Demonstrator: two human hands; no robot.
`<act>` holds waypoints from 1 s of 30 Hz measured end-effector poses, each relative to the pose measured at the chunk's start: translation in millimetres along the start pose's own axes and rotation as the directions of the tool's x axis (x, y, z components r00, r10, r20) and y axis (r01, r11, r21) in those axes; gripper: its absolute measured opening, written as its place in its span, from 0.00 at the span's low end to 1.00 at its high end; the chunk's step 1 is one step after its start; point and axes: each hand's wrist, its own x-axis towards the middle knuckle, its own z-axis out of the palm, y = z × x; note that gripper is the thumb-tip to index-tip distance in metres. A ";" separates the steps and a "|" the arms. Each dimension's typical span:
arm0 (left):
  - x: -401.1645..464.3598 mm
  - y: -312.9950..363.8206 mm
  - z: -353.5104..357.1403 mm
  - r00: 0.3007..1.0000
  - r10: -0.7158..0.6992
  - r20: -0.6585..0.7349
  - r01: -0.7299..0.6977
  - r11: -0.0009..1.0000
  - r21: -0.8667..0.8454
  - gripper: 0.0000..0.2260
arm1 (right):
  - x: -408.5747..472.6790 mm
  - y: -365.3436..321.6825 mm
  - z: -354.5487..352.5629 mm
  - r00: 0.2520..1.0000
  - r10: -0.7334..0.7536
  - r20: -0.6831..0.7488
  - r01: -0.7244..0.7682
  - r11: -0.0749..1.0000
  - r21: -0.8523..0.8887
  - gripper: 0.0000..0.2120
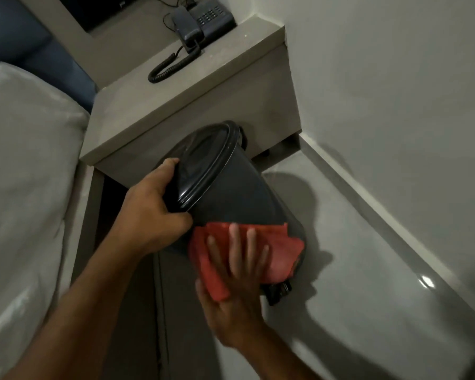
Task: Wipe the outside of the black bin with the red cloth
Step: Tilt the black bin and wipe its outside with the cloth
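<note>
The black bin [231,193] is tilted away from me on the grey floor, its lidded top leaning toward the nightstand. My left hand [154,204] grips the bin's rim and lid edge. A red cloth [280,250] lies folded against the lower side of the bin. My right hand [239,272] presses flat on the cloth with fingers spread. A black pedal [279,293] sticks out at the bin's base, just below the cloth.
A grey nightstand [192,105] stands right behind the bin, carrying a black corded telephone [200,20]. A bed with white bedding [25,187] fills the left side. A white wall [395,105] and its skirting run along the right, with glossy floor [368,270] between.
</note>
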 end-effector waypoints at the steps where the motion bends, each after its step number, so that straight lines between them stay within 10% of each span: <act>1: -1.7 0.8 1.6 1.000 0.003 0.004 -0.003 1.000 0.015 0.36 | -15.4 7.4 3.6 0.998 0.066 0.013 -0.066 0.998 0.007 0.30; 3: -5.1 3.1 3.1 0.999 0.032 0.030 -0.034 0.997 0.063 0.36 | -13.2 28.6 4.4 0.895 0.445 -0.044 -0.433 0.887 0.164 0.34; 5: -7.3 -0.4 3.0 0.998 0.040 0.052 -0.046 0.992 0.118 0.41 | 31.8 46.8 -7.3 0.499 0.864 0.061 -0.800 0.433 0.415 0.43; 7: -11.4 -4.7 0.4 0.998 -0.010 0.054 0.002 0.988 0.152 0.45 | 86.5 69.5 -21.1 0.227 0.933 0.277 -0.876 0.072 0.476 0.42; 10: -12.9 -2.8 -1.9 0.998 -0.040 0.058 0.032 0.989 0.142 0.47 | 156.3 77.6 -40.4 0.433 0.795 0.425 -0.855 0.213 0.473 0.27; 14: -12.0 1.9 2.1 0.998 -0.040 0.049 0.032 0.989 0.146 0.46 | 193.0 73.8 -48.9 0.707 0.490 0.511 -0.692 0.329 0.642 0.39; 18: -9.4 8.4 3.9 0.997 -0.057 0.056 0.048 0.986 0.158 0.46 | 152.8 110.5 -54.5 0.641 0.602 0.476 -0.767 0.475 0.432 0.35; 20: -5.4 13.4 7.3 0.996 -0.075 0.051 0.066 0.983 0.170 0.46 | 125.8 126.4 -50.6 0.554 0.638 0.534 -0.831 0.382 0.405 0.28; 26: -6.1 44.2 40.6 0.994 -0.104 -0.026 0.107 0.936 0.336 0.47 | 47.1 82.0 -38.5 0.613 0.749 0.251 -0.680 0.339 0.650 0.45; 30: -8.6 59.8 65.5 0.998 -0.060 0.006 0.051 0.895 0.442 0.48 | -0.7 53.1 -19.8 0.408 0.878 0.249 -0.697 0.124 0.706 0.33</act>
